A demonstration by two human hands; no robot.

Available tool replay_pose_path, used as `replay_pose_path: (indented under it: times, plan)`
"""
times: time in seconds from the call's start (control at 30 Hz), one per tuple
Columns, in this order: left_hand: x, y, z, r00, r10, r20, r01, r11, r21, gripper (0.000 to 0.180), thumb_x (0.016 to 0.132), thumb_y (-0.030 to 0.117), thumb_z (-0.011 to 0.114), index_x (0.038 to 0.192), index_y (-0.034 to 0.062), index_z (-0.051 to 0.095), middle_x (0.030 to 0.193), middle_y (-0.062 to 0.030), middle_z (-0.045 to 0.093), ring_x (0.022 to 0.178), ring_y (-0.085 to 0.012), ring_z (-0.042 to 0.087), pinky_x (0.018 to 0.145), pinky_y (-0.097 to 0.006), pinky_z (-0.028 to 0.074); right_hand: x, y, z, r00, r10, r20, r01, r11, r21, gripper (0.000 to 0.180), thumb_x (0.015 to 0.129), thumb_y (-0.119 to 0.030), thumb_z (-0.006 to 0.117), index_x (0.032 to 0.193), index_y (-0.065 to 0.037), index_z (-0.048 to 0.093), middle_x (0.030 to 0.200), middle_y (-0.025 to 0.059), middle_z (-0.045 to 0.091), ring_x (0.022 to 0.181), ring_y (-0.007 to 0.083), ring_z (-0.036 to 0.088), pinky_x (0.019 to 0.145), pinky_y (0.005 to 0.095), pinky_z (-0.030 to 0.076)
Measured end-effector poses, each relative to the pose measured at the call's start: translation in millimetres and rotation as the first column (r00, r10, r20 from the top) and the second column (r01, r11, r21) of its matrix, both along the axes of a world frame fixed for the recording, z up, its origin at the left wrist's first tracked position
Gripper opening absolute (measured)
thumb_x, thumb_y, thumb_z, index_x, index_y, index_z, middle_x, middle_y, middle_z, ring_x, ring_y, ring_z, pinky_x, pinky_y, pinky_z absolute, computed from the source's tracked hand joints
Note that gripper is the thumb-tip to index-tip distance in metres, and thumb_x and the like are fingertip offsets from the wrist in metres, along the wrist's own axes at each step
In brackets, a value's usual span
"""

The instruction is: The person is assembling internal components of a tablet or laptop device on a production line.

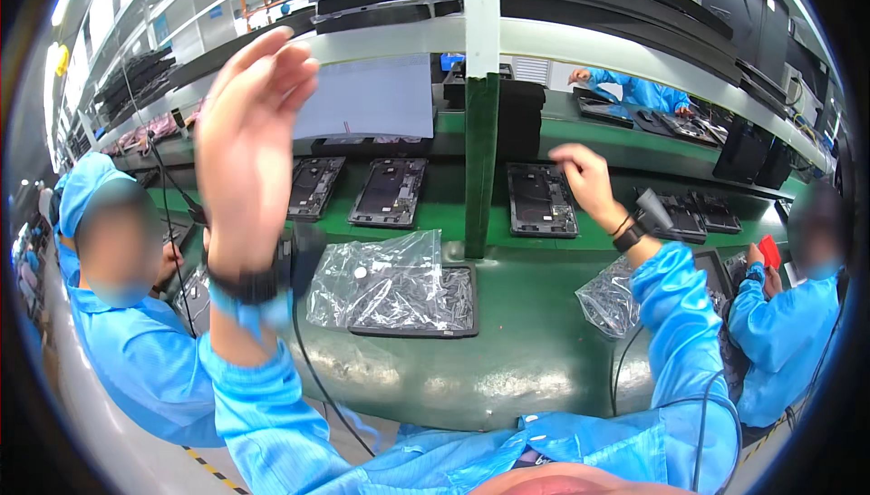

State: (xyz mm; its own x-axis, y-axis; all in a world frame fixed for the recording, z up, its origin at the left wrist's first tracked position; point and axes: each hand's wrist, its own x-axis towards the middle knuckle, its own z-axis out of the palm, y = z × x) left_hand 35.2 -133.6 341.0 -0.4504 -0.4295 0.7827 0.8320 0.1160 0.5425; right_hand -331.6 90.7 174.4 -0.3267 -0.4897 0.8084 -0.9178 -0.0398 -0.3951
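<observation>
My left hand [254,132] is raised high at the left, fingers stretched out and slightly smeared, holding nothing. My right hand [584,178] is curled, with its fingertips over the upper right corner of an opened dark tablet housing [539,200]; whether it grips anything is hidden. In front of me on the green bench lies a dark tray-like casing [462,314], partly covered by a clear plastic bag [381,277]. Two more opened tablet housings, one nearer the middle [390,191] and one beside my left wrist [314,189], lie along the back.
A green-wrapped post [480,160] rises from the bench. Shelves [616,42] carry dark panels overhead. A crumpled clear bag [612,300] lies beneath my right forearm. Cables hang by both arms. Co-workers in blue sit at left [136,332] and right [788,314]; another works across the bench.
</observation>
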Motion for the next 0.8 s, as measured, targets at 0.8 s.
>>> replay_pose_path:
  times: [0.8]
  plan:
    - [-40, -71, -73, 0.878, -0.442, 0.183, 0.253, 0.754, 0.606, 0.022, 0.091, 0.004, 0.054, 0.113, 0.0078, 0.055, 0.098, -0.0062, 0.063, 0.087, -0.0218, 0.062, 0.076, -0.032, 0.056, 132, -191, 296, 0.376, -0.389, -0.841, 0.147, 0.921, -0.361, 0.023, 0.070, -0.013, 0.072, 0.085, -0.008, 0.055, 0.076, 0.0109, 0.062, 0.077, 0.0283, 0.065, 0.068, 0.0393, 0.051]
